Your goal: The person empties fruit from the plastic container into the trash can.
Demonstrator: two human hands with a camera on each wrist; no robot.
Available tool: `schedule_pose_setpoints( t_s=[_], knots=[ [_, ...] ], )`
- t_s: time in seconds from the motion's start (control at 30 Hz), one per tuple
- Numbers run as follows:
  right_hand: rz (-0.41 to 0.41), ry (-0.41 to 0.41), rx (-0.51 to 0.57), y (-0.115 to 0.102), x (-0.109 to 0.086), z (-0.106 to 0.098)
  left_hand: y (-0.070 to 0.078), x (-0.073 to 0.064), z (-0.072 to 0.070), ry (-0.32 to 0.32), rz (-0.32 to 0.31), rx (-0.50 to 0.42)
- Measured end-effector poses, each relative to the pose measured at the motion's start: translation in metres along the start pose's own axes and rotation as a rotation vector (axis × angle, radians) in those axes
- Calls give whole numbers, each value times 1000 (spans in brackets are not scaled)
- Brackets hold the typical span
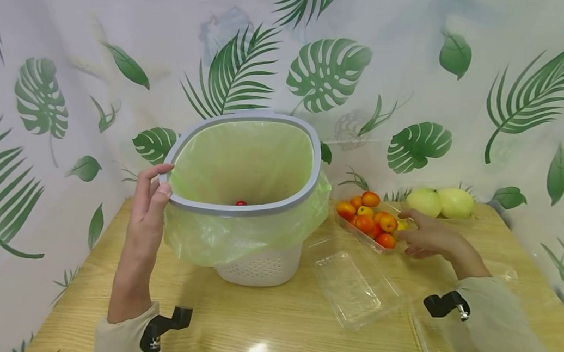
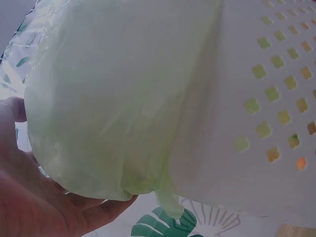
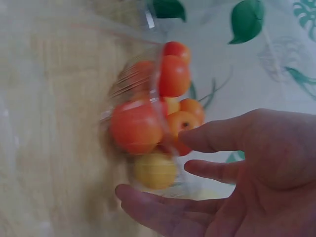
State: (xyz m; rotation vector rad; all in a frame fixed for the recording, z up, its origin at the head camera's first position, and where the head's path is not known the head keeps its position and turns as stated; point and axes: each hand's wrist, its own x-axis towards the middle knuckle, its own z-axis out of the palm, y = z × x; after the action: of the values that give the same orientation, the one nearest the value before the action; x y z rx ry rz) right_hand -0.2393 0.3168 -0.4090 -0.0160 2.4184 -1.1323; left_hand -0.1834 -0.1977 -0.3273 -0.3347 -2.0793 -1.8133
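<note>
A white perforated trash bin (image 1: 258, 270) with a grey rim and a pale green liner bag (image 1: 219, 234) stands tilted toward me. My left hand (image 1: 146, 202) grips the left side of its rim, thumb in front; the left wrist view shows fingers at the bag's edge. Inside the bin a small red thing (image 1: 241, 202) shows, mostly hidden by the rim. My right hand (image 1: 429, 241) hovers with parted fingers beside a clear tray of small orange and yellow fruits (image 1: 364, 222). In the right wrist view its fingers spread around the fruits (image 3: 136, 126), holding nothing I can see.
An empty clear plastic tray (image 1: 347, 289) lies on the wooden table (image 1: 222, 324) right of the bin. Another clear container (image 1: 439, 345) is partly under my right forearm. Two pale green round fruits (image 1: 439, 202) sit at the back right, before a leaf-patterned cloth (image 1: 371, 18).
</note>
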Motion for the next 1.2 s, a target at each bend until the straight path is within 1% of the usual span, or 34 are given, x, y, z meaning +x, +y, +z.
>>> schedule_pose_setpoints(
  t_s=[0.1, 0.27, 0.37, 0.6, 0.83, 1.03, 1.2],
  knots=[
    [-2, -12, 42, 2, 7, 4, -1, -1, -1, 3, -2, 3],
    [-20, -36, 176, 6, 18, 8, -3, -1, -3, 4, 10, 15],
    [-43, -38, 241, 10, 21, 10, -3, 1, -2, -2, 12, 7],
    [-44, -45, 334, 9, 19, 14, -3, 2, 0, -11, 11, 2],
    [-85, -65, 427, 3, 16, 14, -4, 3, -1, -19, 30, -2],
    [-74, -74, 566, -4, 12, 16, -5, 4, -2, -21, 37, 4],
    [-116, -81, 666, -9, 6, 15, -6, 4, -2, -29, 45, 4]
  ],
)
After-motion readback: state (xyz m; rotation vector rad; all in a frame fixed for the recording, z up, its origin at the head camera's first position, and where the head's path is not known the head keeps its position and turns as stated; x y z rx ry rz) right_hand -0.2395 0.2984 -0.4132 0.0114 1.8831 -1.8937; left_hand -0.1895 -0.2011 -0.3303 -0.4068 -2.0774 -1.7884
